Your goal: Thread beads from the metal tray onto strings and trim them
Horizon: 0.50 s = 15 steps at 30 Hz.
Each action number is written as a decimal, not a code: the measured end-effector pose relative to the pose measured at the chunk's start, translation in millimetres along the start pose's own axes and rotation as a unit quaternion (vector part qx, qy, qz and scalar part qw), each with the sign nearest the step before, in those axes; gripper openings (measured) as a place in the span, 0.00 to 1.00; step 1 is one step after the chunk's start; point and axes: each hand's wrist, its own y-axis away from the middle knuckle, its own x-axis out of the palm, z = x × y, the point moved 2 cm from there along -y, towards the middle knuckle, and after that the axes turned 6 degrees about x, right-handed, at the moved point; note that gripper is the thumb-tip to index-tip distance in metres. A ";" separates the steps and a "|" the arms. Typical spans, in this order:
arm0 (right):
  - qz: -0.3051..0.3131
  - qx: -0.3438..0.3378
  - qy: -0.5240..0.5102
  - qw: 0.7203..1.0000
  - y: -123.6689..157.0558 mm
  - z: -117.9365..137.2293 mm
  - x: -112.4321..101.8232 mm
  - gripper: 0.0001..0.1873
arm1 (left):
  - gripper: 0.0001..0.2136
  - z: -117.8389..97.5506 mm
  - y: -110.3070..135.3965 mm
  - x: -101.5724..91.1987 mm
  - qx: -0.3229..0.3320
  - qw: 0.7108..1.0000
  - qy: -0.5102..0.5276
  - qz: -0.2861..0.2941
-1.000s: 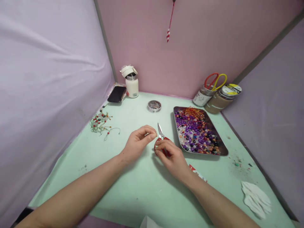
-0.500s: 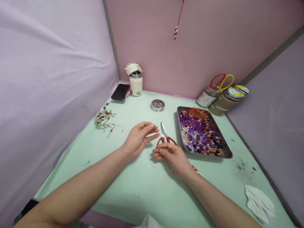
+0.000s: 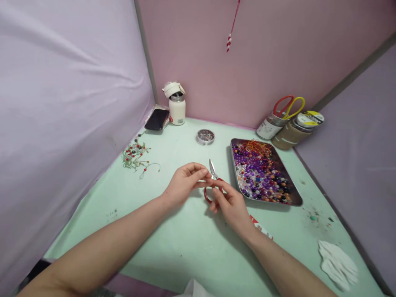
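My left hand [image 3: 187, 181] is held above the middle of the table, thumb and fingers pinched together; whatever is between them is too small to make out. Fingertips of my right hand [image 3: 227, 202] meet those of the left, and its thumb and fingers are also closed, on something I cannot make out. Under and just behind the hands lie red-handled scissors [image 3: 212, 168], blades pointing away, with the handles partly hidden by my right hand. Right of them is a metal tray [image 3: 234, 171] of purple, clear, orange and dark beads [image 3: 258, 171], with orange cord [image 3: 257, 147] at its far end.
A round clear case [image 3: 206, 136] sits behind the hands. Beaded green cords [image 3: 134, 156] lie at left, near a phone [image 3: 157, 119] and white bottle [image 3: 177, 110]. Jars [image 3: 292, 134] stand back right; a white glove [image 3: 338, 264] and a red-white packet [image 3: 261, 227] lie at right.
My hands have come together, the fingertips now meeting over the scissors. The right hand has shifted slightly right and uncovered more of the red-white packet.
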 end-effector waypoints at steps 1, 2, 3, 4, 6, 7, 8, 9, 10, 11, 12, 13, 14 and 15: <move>-0.022 -0.036 0.024 0.999 1.3 3.4 -3.0 0.14 | 0.10 2.4 1.3 1.5 -0.001 1.000 -0.020 0.006; -0.044 -0.073 0.043 0.995 2.5 7.6 -6.0 0.13 | 0.10 5.2 2.7 3.0 -0.004 0.999 -0.041 0.012; -0.064 -0.109 0.061 0.990 3.6 12.1 -8.8 0.11 | 0.11 8.2 4.2 4.6 -0.006 0.998 -0.062 0.019; -0.078 -0.139 0.077 0.984 4.5 16.6 -11.1 0.10 | 0.11 11.1 5.8 6.3 -0.009 0.996 -0.081 0.026; -0.089 -0.179 0.102 0.975 5.3 24.2 -13.8 0.08 | 0.11 16.2 8.9 10.0 -0.017 0.993 -0.106 0.048; -0.087 -0.189 0.110 0.972 5.5 27.0 -14.5 0.07 | 0.11 18.0 10.2 11.7 -0.019 0.992 -0.111 0.057; -0.083 -0.195 0.116 0.970 5.6 29.0 -14.7 0.06 | 0.11 19.3 11.3 13.0 -0.021 0.991 -0.114 0.063; -0.077 -0.199 0.120 0.970 5.7 30.5 -14.8 0.05 | 0.11 20.2 12.1 13.9 -0.023 0.991 -0.117 0.065; -0.073 -0.202 0.122 0.969 6.0 31.5 -14.7 0.05 | 0.10 20.7 12.6 14.3 -0.023 0.990 -0.121 0.064; -0.070 -0.203 0.125 0.969 6.3 32.2 -14.7 0.05 | 0.10 21.1 12.8 14.4 -0.024 0.990 -0.125 0.062; -0.069 -0.204 0.128 0.968 6.6 32.6 -14.7 0.05 | 0.10 21.6 12.7 14.2 -0.025 0.990 -0.128 0.062; -0.069 -0.203 0.130 0.968 6.9 32.8 -14.7 0.06 | 0.10 22.4 12.5 13.9 -0.027 0.990 -0.127 0.064; -0.067 -0.199 0.130 0.969 7.1 33.0 -14.7 0.06 | 0.10 23.5 12.3 13.6 -0.031 0.990 -0.119 0.070; -0.066 -0.193 0.126 0.971 7.2 33.0 -14.8 0.07 | 0.11 24.9 12.0 13.3 -0.036 0.991 -0.107 0.079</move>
